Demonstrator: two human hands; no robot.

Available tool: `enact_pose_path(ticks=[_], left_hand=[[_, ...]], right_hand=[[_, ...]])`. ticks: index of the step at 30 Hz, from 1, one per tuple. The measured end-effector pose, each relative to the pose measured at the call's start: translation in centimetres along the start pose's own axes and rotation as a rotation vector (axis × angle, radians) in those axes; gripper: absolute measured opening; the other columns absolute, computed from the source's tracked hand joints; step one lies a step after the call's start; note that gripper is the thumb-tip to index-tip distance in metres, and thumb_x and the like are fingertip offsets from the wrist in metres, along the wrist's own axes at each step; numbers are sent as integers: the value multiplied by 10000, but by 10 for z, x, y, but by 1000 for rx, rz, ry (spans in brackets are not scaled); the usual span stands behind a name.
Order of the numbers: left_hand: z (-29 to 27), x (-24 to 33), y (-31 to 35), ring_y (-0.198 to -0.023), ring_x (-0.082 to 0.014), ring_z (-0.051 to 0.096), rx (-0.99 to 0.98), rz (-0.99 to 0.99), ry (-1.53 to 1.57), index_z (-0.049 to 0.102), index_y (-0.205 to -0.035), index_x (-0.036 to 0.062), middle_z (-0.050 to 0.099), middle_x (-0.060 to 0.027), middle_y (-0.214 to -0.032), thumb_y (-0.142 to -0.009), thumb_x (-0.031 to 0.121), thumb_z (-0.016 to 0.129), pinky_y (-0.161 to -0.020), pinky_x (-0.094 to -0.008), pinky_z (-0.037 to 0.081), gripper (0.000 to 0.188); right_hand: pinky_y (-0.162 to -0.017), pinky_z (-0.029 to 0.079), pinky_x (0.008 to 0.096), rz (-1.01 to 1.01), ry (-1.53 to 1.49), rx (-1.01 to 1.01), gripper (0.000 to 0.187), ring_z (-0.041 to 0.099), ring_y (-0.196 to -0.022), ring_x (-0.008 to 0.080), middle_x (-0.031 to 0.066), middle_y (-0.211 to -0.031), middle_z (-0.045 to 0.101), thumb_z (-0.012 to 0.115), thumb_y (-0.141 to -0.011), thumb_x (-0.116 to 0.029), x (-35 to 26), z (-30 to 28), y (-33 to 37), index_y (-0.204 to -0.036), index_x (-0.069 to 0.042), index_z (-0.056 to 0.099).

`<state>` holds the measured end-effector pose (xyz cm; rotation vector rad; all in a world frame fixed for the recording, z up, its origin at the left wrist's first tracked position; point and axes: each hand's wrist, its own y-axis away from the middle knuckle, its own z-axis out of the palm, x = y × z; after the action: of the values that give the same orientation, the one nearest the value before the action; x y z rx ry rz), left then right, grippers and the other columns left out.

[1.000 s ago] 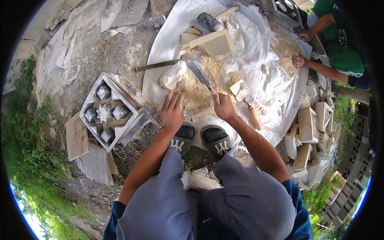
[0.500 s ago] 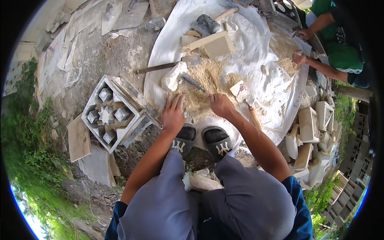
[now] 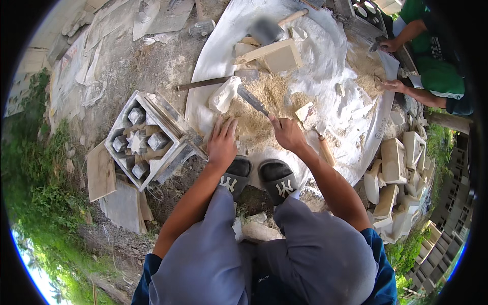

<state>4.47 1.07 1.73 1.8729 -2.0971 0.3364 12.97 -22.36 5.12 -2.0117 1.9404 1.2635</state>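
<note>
My right hand [image 3: 290,134] is closed round the near end of a flat grey metal tool [image 3: 253,99], whose far end rests by a rough white stone lump [image 3: 223,95]. I cannot make out whether the tool is a file or a blade. Palm down, my left hand [image 3: 222,145] lies with fingers stretched out at the edge of the powder-covered sheet, just below the lump. Pale powder [image 3: 269,91] spreads under and beyond the tool. To the right of my right hand lies a trowel [image 3: 325,147] with a wooden handle and dusty blade.
A hammer [image 3: 206,83], a dark mallet [image 3: 266,31] and a pale slab [image 3: 279,58] lie on the white sheet [image 3: 320,40]. Left stands a patterned frame [image 3: 138,142]; right, stacked pale blocks [image 3: 393,159]. A co-worker's hands [image 3: 390,85] are at the far right.
My right hand has shifted slightly right with the metal tool, whose far end is now clearer beside the white lump. The co-worker's nearer hand has opened out. The view has shifted a little.
</note>
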Motion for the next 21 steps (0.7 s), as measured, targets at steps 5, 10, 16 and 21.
enact_pose_path(ticks=[5,10,16,21], left_hand=[[4,-4,-5,-1442,-377,428,53,33,-37,508,-1471,113,537,-82,-1500,-759,60,781,-1189,-463,376,765],[2,-7,-4,-1439,-387,428,41,24,-1,508,-1468,111,536,-86,-1500,-757,47,776,-1190,-456,376,763],[6,-2,-4,-1439,-392,426,39,28,-11,509,-1470,112,534,-85,-1505,-753,42,776,-1187,-465,376,768],[6,-8,-4,-1440,-381,429,43,24,7,514,-1466,110,534,-75,-1506,-745,37,773,-1183,-468,378,769]], right_hand=[[-702,494,585,-182,-57,131,564,654,-764,522,334,-758,642,428,-1091,-438,3,14,12,-854,23,649],[-707,504,575,7,64,48,594,668,-782,516,327,-777,660,435,-1080,-474,9,21,-8,-871,29,673],[-760,506,563,-119,-152,209,680,659,-828,536,351,-779,646,385,-1081,-543,8,17,14,-925,40,696],[-800,513,572,121,96,1,661,655,-890,548,354,-848,671,377,-1086,-526,15,10,-8,-961,28,716]])
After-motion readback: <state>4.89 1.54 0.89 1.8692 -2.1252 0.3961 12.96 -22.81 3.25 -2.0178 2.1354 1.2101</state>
